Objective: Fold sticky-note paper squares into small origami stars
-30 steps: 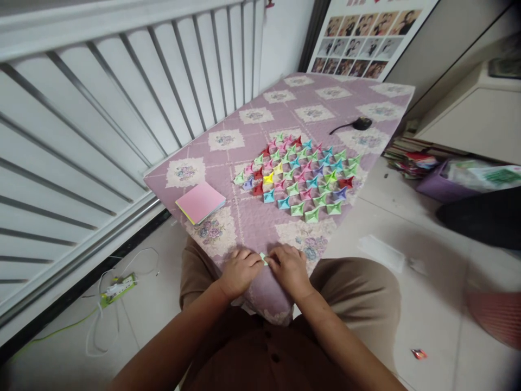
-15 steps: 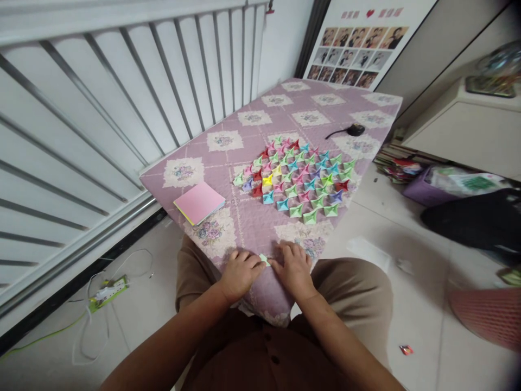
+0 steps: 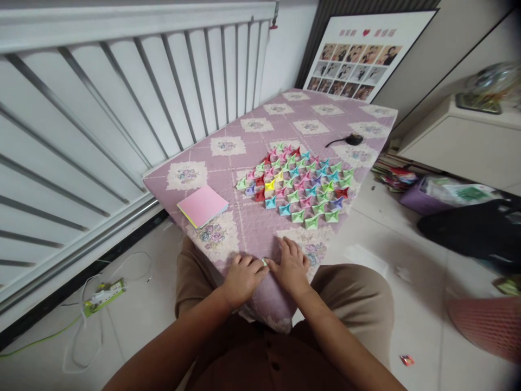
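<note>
Close to my body, a small light-green folded paper (image 3: 264, 262) lies on the cloth-covered table, mostly hidden by my fingers. My left hand (image 3: 243, 279) presses its left side with bent fingers. From the right, my right hand (image 3: 292, 266) has its thumb at the paper while its other fingers rest curved on the cloth. Beyond both hands stand many small folded paper shapes (image 3: 301, 183) in green, pink, blue, red and yellow, set in rows. A stack of square paper (image 3: 203, 205) with a pink sheet on top lies to the left.
The purple floral tablecloth (image 3: 191, 157) covers a table narrowing towards me. A black object with a thin tail (image 3: 354, 139) lies at the far right. A white radiator (image 3: 163, 87) runs along the left. A power strip (image 3: 103, 296) and pink basket (image 3: 486, 326) are on the floor.
Less of the green paper shows between my fingers, and my hands are slightly closer together. The camera view has tilted up a little.
</note>
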Demonstrator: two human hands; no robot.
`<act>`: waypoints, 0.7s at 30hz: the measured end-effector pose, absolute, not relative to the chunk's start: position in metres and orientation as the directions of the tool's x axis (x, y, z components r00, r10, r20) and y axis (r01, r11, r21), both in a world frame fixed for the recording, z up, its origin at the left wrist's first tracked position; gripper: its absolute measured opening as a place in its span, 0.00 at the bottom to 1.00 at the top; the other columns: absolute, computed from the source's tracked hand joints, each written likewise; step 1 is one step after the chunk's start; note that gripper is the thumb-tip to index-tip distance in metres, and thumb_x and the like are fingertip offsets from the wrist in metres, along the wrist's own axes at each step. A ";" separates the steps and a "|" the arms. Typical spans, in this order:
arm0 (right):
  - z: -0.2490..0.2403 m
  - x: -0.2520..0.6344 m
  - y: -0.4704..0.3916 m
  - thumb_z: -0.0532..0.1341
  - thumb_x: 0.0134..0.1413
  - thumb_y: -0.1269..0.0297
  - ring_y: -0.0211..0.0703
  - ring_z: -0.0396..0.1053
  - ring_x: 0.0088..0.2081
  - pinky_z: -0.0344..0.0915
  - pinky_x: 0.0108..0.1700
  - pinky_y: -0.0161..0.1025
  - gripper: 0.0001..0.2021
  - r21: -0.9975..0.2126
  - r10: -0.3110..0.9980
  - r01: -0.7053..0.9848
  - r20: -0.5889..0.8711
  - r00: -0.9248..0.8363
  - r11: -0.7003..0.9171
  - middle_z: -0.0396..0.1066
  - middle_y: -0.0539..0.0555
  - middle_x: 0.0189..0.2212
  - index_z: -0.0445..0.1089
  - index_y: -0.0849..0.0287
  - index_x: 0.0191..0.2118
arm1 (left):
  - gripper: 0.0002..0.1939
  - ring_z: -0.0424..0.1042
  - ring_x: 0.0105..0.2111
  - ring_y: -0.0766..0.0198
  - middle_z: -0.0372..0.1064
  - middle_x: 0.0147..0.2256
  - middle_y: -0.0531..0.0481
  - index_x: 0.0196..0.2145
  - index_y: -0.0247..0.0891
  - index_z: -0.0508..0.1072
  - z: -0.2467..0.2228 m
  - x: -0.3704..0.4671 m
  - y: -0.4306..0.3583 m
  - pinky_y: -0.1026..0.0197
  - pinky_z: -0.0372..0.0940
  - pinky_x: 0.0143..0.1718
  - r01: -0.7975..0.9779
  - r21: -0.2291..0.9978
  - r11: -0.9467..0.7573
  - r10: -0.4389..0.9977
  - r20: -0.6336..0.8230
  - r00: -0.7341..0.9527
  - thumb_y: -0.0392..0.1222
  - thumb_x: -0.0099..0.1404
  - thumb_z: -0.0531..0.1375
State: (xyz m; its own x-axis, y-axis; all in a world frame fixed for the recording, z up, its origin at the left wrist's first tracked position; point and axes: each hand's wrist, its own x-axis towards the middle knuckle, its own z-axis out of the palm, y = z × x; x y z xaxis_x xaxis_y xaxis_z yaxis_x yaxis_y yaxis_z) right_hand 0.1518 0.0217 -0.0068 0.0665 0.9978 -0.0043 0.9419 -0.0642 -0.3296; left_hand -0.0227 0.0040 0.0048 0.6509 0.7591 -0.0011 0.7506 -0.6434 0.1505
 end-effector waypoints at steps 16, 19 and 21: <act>-0.010 0.173 0.017 0.58 0.53 0.58 0.55 0.47 0.63 0.49 0.56 0.61 0.29 -0.334 0.998 0.943 -0.053 -0.021 0.002 0.52 0.58 0.63 0.54 0.51 0.61 | 0.15 0.61 0.49 0.57 0.64 0.55 0.51 0.53 0.47 0.65 0.006 -0.023 0.002 0.53 0.53 0.42 0.732 0.142 -0.667 0.743 0.059 0.666 0.43 0.72 0.47; -0.010 0.176 0.017 0.58 0.54 0.58 0.54 0.47 0.63 0.49 0.55 0.61 0.29 -0.321 0.999 0.947 -0.035 -0.030 0.017 0.53 0.58 0.63 0.54 0.51 0.61 | 0.14 0.61 0.49 0.57 0.65 0.54 0.53 0.53 0.49 0.65 0.007 -0.023 0.003 0.54 0.54 0.43 0.750 0.160 -0.642 0.763 0.036 0.646 0.43 0.72 0.48; -0.011 0.176 0.018 0.58 0.54 0.57 0.55 0.46 0.63 0.48 0.55 0.62 0.28 -0.322 0.999 0.947 -0.029 -0.030 0.019 0.52 0.58 0.63 0.54 0.51 0.61 | 0.14 0.61 0.49 0.58 0.65 0.54 0.53 0.53 0.51 0.66 0.008 -0.023 0.004 0.54 0.54 0.44 0.760 0.172 -0.626 0.774 0.017 0.633 0.43 0.71 0.50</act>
State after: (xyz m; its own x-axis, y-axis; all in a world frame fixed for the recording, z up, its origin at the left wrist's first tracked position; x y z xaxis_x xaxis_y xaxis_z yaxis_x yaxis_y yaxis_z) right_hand 0.1765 0.0176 -0.0110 -0.0302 0.9991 -0.0287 0.9467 0.0194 -0.3216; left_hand -0.0226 0.0040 0.0076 0.6333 0.7737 0.0173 0.7604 -0.6263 0.1718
